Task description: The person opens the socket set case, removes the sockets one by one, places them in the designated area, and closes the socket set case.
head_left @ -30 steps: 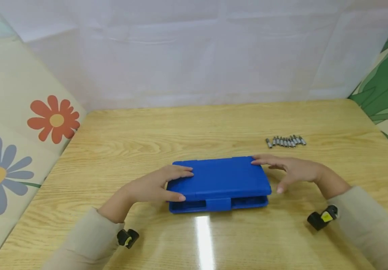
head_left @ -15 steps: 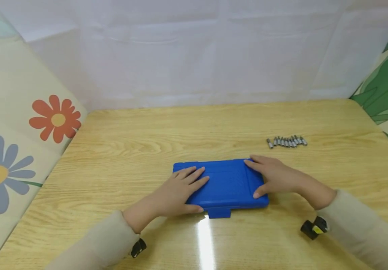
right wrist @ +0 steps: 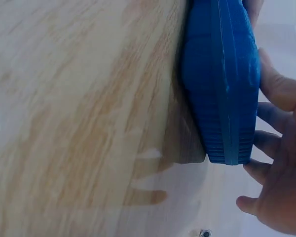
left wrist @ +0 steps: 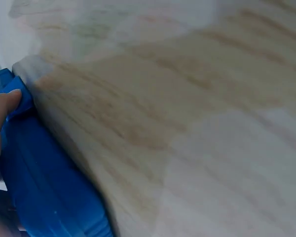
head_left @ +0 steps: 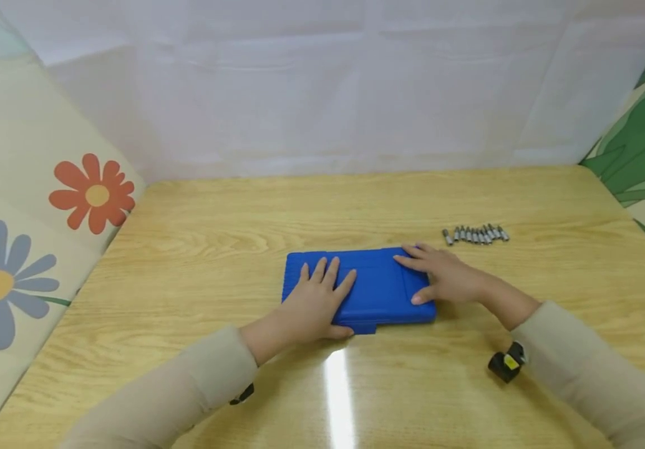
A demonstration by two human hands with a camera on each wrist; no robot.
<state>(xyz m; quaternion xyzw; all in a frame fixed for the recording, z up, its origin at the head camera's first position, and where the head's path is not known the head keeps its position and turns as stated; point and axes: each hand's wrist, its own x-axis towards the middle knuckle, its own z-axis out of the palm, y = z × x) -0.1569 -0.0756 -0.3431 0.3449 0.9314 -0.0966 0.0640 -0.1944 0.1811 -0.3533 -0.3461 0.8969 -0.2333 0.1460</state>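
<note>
A flat blue plastic case (head_left: 378, 284) lies on the table with its lid down. Across the left part of the lid, my left hand (head_left: 317, 305) is spread with straight fingers. Its thumb (left wrist: 10, 101) touches the front latch (left wrist: 23, 101), which sticks out from the case's front edge. My right hand (head_left: 448, 274) rests on the right end of the lid, fingers towards the far edge and thumb near the front. In the right wrist view the case's seam (right wrist: 226, 98) looks shut along its side.
Several small metal bits (head_left: 476, 234) lie in a row beyond the case, to the right, on the wooden table (head_left: 232, 218). A white cloth (head_left: 322, 93) hangs behind the table. Flower-patterned panels (head_left: 14, 249) stand at the sides.
The lid, raised at the front a second ago, came down onto the base. Both hands flattened on it. Since then the case has shifted slightly away and left, and my left hand moved further across it.
</note>
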